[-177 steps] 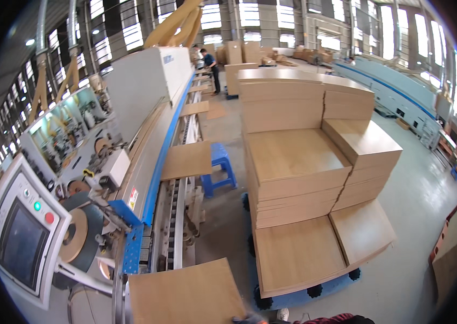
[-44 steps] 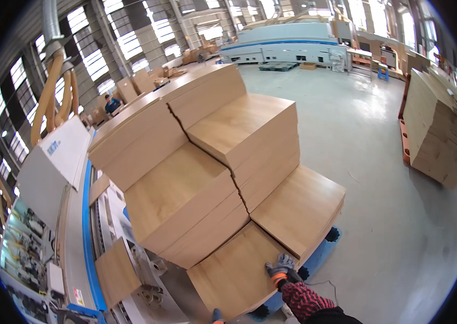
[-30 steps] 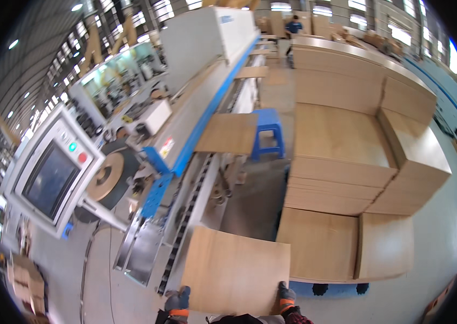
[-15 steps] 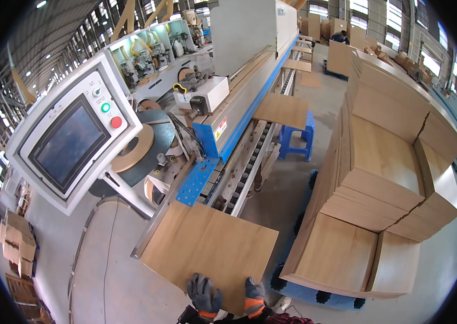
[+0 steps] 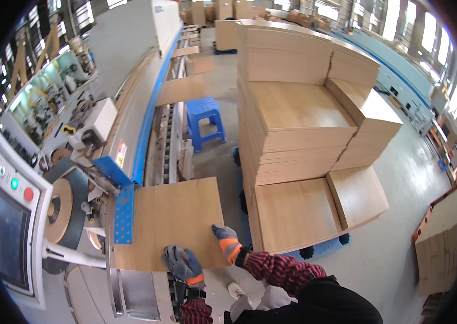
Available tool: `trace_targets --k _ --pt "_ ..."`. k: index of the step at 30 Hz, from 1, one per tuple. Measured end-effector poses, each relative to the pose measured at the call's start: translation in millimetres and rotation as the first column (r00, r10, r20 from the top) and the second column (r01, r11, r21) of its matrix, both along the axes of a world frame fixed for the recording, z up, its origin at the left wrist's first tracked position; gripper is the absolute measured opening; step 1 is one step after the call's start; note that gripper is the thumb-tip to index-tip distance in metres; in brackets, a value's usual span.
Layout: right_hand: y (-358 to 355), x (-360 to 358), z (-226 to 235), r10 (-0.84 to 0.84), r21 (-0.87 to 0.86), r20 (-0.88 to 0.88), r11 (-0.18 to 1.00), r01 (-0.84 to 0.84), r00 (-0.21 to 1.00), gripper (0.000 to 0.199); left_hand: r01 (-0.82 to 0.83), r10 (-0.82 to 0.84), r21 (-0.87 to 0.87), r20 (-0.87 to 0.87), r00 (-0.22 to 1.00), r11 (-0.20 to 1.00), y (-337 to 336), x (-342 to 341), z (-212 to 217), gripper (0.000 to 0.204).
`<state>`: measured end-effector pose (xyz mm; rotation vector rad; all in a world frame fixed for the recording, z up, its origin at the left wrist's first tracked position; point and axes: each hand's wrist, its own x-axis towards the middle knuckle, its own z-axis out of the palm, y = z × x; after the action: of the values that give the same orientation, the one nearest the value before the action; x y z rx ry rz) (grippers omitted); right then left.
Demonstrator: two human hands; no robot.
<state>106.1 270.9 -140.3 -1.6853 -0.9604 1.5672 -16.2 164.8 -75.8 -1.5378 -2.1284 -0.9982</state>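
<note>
A wood-grain panel (image 5: 171, 216) lies flat at the feed end of the machine, its left side under a perforated blue guard plate (image 5: 124, 214). My left hand (image 5: 182, 263), in a grey glove with an orange cuff, rests on the panel's near edge with its fingers stretched out. At the panel's right edge, my right hand (image 5: 227, 241), gloved the same way, grips the board with the thumb side on top; its other fingers are mostly hidden. Beyond the panel runs the roller conveyor (image 5: 170, 143) beside the machine's long blue rail.
Tall stacks of panels (image 5: 298, 156) stand close on my right on a blue pallet (image 5: 323, 248). A blue stool (image 5: 205, 121) stands by the conveyor, near another panel (image 5: 179, 90). The control screen (image 5: 8, 232) and an edge-band reel (image 5: 58, 210) are at left.
My view has swung to the right. The panel sits farther under the blue plate and straighter along the machine. My right hand has shifted from the panel's near corner up its right edge.
</note>
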Motion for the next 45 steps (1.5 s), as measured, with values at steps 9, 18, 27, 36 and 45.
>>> trace_targets --k 9,18,27,36,45 --pt "104 37 -45 0.139 0.105 -0.126 0.986 -0.126 0.982 0.053 0.046 -0.046 -0.027 -0.038 0.998 0.999 106 -16 -21 0.032" --pt "30 447 -102 0.017 -0.134 0.952 0.921 0.365 0.305 0.089 0.168 -0.137 -0.114 0.244 0.96 0.979 49 100 -152 0.05" --pt "-12 436 -76 0.011 -0.122 0.947 0.937 0.328 0.32 0.091 0.501 0.189 -0.566 0.764 0.617 0.655 83 216 -205 0.063" --pt "-93 368 -97 0.13 -0.12 0.566 0.99 -0.075 0.814 0.069 0.173 0.378 -0.704 0.553 0.743 0.689 -31 113 -51 0.055" --pt "-147 171 -13 0.07 -0.098 -0.119 0.992 -0.082 0.99 0.041 -0.644 0.52 -0.305 -0.4 0.755 0.701 -208 45 61 0.063"
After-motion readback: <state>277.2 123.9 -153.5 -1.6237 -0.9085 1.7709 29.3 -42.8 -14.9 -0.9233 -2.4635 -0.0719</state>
